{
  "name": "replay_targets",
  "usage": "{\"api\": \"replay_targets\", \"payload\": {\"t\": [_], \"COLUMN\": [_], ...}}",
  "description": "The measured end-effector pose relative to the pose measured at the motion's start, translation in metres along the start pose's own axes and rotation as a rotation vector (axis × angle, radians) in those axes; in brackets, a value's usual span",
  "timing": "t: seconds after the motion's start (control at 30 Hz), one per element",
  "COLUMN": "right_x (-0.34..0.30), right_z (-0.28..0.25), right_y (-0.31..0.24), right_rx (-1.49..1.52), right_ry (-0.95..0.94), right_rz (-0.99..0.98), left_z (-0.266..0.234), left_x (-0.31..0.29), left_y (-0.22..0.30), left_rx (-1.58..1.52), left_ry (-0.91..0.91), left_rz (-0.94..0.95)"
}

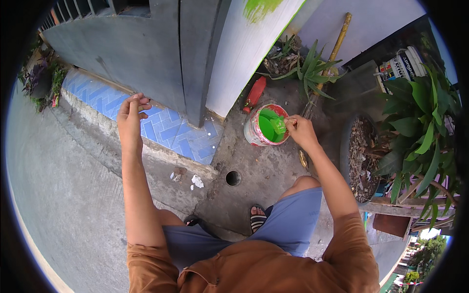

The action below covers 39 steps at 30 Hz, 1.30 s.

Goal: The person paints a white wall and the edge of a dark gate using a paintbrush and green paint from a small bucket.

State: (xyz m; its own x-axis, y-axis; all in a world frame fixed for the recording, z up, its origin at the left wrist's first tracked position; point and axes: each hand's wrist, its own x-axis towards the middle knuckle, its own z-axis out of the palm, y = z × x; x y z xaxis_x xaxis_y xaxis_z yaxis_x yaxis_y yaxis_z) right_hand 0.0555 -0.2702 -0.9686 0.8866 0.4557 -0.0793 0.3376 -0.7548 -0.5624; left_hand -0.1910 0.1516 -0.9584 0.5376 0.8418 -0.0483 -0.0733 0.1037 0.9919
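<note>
My right hand (301,132) is closed in a pinch around the handle of a paintbrush (278,125), most of which is hidden by the fingers. Its green-coated head rests inside a paint bucket (250,133), at the right side of the opening. Bright green paint (266,128) lies in the bucket, and the white outside and rim carry red smears. My left hand (131,108) is raised over the blue-tiled ledge (178,132), fingers loosely bent and apart, with nothing visible in it. A white post (239,53) beyond the bucket bears a green paint patch near its top.
A red block-like object (255,93) lies behind the bucket. To the right are a spiky plant (312,66), a broom (337,46), and a large planter (346,161) with leafy growth. A round hole (233,178) opens in the concrete before my feet. A grey gate (137,53) stands left.
</note>
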Motion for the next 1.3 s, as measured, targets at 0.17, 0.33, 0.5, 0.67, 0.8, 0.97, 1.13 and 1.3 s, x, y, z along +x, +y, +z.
{"api": "replay_targets", "payload": {"t": [0.17, 0.33, 0.5, 0.67, 0.8, 0.97, 1.13, 1.3], "right_x": [0.059, 0.078, 0.074, 0.072, 0.066, 0.051, 0.028, 0.008], "right_z": [0.078, 0.136, 0.145, 0.123, 0.101, 0.06, 0.032, 0.028], "right_y": [0.053, 0.103, 0.104, 0.126, 0.111, 0.091, 0.097, 0.091], "right_rx": [-0.307, -0.387, -0.423, -0.295, -0.334, 0.191, 0.442, 0.638], "right_ry": [-0.091, -0.146, -0.168, -0.129, -0.007, 0.008, 0.017, -0.053], "right_rz": [-0.067, -0.068, -0.008, -0.028, 0.029, 0.366, 0.512, 0.656], "left_z": [-0.008, -0.011, -0.017, -0.006, 0.006, 0.001, -0.002, -0.007], "left_x": [-0.01, -0.02, -0.023, -0.012, -0.005, 0.005, 0.015, 0.019], "left_y": [0.012, 0.025, 0.027, 0.014, 0.013, 0.004, -0.004, -0.006], "left_rx": [0.053, 0.107, 0.127, 0.081, 0.095, 0.077, 0.058, 0.065], "left_ry": [0.011, 0.05, 0.077, 0.037, 0.0, -0.01, 0.004, 0.011], "left_rz": [0.021, 0.056, 0.071, 0.061, 0.038, 0.026, 0.007, 0.013]}}
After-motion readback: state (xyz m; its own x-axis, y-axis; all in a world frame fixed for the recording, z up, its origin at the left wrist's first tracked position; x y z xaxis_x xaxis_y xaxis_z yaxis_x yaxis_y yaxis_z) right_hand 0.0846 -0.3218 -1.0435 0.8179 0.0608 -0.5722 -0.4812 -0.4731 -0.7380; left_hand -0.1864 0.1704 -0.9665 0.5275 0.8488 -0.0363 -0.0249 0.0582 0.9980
